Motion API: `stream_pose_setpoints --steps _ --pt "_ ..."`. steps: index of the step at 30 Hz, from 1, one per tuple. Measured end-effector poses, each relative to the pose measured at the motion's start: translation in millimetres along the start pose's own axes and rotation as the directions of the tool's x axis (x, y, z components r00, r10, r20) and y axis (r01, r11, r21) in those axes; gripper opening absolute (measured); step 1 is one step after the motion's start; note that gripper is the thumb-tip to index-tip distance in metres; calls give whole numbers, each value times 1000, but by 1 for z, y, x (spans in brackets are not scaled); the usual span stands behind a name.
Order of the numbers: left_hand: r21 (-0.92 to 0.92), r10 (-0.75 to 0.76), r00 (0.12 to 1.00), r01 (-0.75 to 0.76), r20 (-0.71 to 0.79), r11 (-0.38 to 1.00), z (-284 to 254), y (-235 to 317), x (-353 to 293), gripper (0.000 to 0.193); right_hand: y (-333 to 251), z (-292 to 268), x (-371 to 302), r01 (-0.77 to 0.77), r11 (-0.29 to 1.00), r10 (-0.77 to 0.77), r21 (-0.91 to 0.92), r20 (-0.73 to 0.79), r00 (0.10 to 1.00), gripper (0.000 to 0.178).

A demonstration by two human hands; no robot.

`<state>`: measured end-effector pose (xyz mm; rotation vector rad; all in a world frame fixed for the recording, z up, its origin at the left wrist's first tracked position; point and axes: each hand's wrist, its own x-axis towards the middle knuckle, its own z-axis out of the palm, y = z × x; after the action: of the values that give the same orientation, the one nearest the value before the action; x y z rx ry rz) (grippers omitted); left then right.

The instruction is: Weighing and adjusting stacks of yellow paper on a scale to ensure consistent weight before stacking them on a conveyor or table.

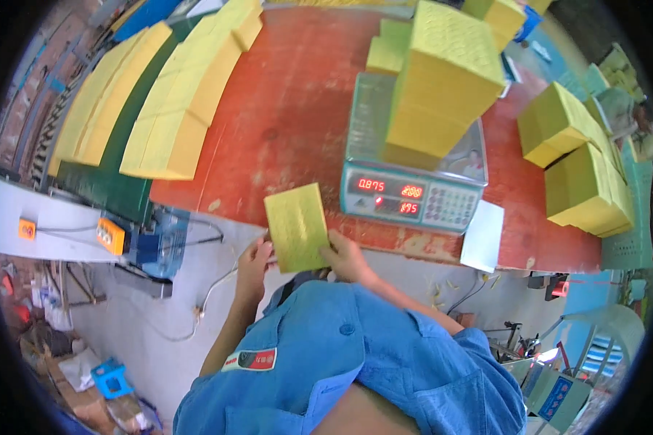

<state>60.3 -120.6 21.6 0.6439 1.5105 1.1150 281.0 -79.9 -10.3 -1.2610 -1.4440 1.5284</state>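
Between my two hands, just off the table's front edge, is a thin stack of yellow paper [296, 226] with an embossed upper face. My left hand [252, 265] grips its left edge near the lower corner. The fingers of my right hand [347, 257] close on its right edge, thumb on top. Beyond my right hand stands a counting scale [415, 196] with lit red digits and a keypad. On its metal pan rests a tall block of yellow paper [435, 101], its top embossed in the same way.
The worn red table [283, 87] spreads ahead. Long rows of yellow paper blocks [174, 123] line its left side, with more paper blocks [584, 174] at the right. Beside the scale, a white sheet [482, 235] overhangs the front edge. An orange control box [109, 235] sits at lower left.
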Motion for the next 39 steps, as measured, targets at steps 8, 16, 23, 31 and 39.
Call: stream_pose_setpoints --steps 8,16,23,31,39 --pt "65 205 918 -240 339 969 57 129 2 26 -134 -72 -21 376 913 -391 -160 -72 918 12" --pt "-87 526 562 -626 638 775 221 366 61 25 -330 -208 23 463 783 -618 -414 -445 648 40" --pt "228 286 617 -620 733 751 288 373 117 23 -315 -272 64 284 885 -451 -370 -523 723 45" --pt "271 233 649 -578 724 770 282 362 116 25 -298 -272 69 202 873 -446 -444 -560 698 47" --pt "299 291 642 -648 709 701 285 357 109 26 -288 -276 69 197 769 -575 -608 -523 629 45"
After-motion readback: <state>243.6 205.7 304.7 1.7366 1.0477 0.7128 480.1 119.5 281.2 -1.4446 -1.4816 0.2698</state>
